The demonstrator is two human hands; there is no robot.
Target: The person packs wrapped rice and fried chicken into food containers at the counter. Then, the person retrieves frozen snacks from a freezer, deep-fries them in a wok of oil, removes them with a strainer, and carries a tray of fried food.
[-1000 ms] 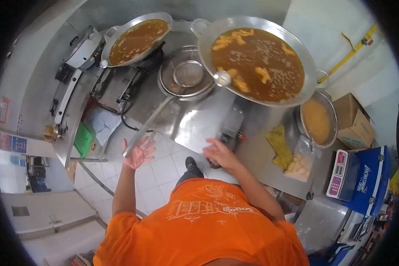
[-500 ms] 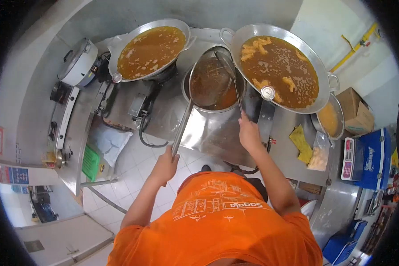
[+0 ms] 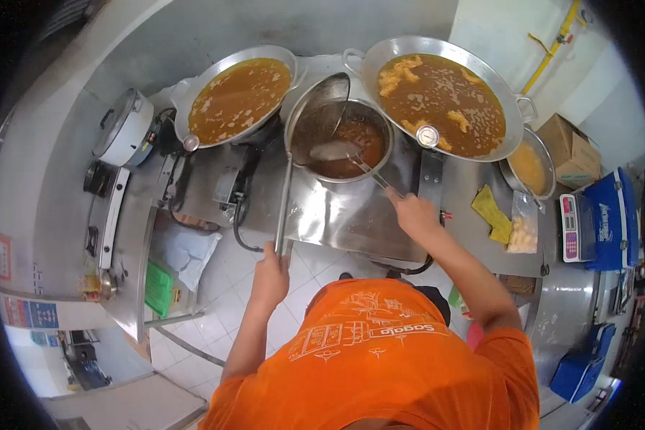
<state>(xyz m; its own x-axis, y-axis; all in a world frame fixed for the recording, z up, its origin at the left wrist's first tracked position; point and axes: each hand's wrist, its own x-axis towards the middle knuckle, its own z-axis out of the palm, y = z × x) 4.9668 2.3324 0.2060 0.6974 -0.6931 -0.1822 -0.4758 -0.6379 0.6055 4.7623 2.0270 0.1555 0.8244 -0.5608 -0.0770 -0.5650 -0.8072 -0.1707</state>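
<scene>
A person in an orange T-shirt stands at a stainless-steel counter (image 3: pixel 322 215), seen from above. The left hand (image 3: pixel 271 278) has its fingers wrapped around the long handle of a large mesh strainer (image 3: pixel 326 111), whose tilted bowl is over the left part of a metal pot (image 3: pixel 388 136) holding brown liquid. The right hand (image 3: pixel 416 217) has its fingers closed on the thin handle of a small skimmer (image 3: pixel 337 150), its head over the same pot, just beside the strainer. Two wide woks of brown oil flank the pot: the left wok (image 3: pixel 240 100) has pale bits afloat, the right wok (image 3: pixel 444 100) golden fried pieces. Each has a round dial thermometer at its near rim. Farther right are a basin of pale orange liquid (image 3: pixel 529 170) and a yellow cloth (image 3: pixel 491 213).
</scene>
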